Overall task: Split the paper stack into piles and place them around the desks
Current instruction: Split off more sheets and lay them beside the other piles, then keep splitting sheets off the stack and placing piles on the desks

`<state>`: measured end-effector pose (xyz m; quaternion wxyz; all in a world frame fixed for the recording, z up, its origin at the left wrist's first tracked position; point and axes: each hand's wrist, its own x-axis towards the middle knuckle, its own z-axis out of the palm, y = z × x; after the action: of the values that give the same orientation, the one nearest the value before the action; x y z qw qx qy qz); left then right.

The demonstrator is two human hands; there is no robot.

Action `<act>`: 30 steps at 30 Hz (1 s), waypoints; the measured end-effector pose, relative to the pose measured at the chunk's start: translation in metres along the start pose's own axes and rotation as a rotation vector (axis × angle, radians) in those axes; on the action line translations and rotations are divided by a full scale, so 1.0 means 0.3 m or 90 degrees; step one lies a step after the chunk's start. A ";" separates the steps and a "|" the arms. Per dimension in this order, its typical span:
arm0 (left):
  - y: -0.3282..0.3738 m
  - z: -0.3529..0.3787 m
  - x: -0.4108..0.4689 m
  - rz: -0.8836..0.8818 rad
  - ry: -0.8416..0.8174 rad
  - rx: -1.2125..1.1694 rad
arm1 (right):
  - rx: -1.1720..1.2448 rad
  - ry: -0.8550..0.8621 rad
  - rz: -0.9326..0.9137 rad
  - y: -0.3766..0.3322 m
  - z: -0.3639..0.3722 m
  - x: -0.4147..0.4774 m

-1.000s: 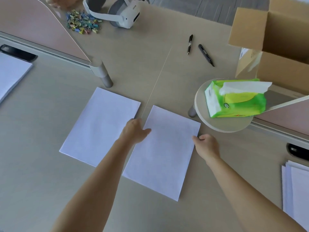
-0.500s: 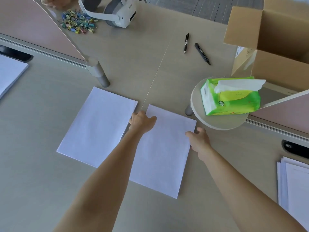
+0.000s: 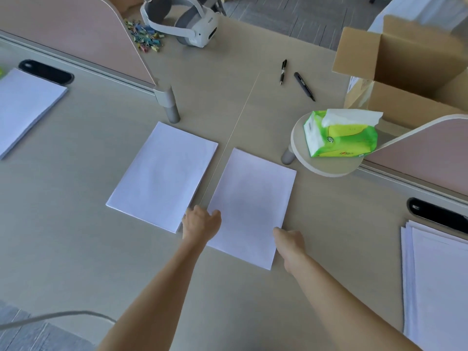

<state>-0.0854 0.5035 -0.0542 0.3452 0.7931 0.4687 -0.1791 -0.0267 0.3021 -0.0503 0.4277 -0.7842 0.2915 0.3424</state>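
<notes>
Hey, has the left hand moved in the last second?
Yes. The left hand slid toward the person along the left edge of the right-hand white paper pile, away from its far corner.

Green plastic tissue pack [image 3: 339, 138]: round emblem and red print on its front, too small to read.
Brown cardboard box [image 3: 400, 105]: white label on its side, illegible.
White paper pile [image 3: 253, 198]: top sheet blank.
Readable text: none.
</notes>
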 end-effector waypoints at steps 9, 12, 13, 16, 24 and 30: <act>0.028 0.009 -0.156 0.037 0.022 0.028 | 0.060 0.007 -0.025 0.026 -0.099 -0.033; 0.088 0.077 -0.277 0.113 0.011 -0.008 | 0.122 0.001 -0.058 0.085 -0.274 -0.032; 0.115 0.114 -0.320 0.137 -0.008 -0.022 | 0.130 0.000 -0.079 0.109 -0.343 -0.033; 0.223 0.253 -0.469 0.179 -0.081 -0.058 | 0.080 0.010 -0.145 0.200 -0.583 -0.018; 0.571 0.799 -0.897 0.229 -0.153 0.004 | -0.026 0.090 -0.191 0.530 -1.310 0.066; 0.779 1.135 -1.086 0.163 -0.182 -0.016 | -0.089 0.157 -0.167 0.747 -1.674 0.219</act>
<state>-0.0311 -0.0175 -0.0050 0.4381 0.8085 0.3120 -0.2390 -0.0113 -0.2497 -0.0069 0.3740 -0.8793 0.2124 0.2045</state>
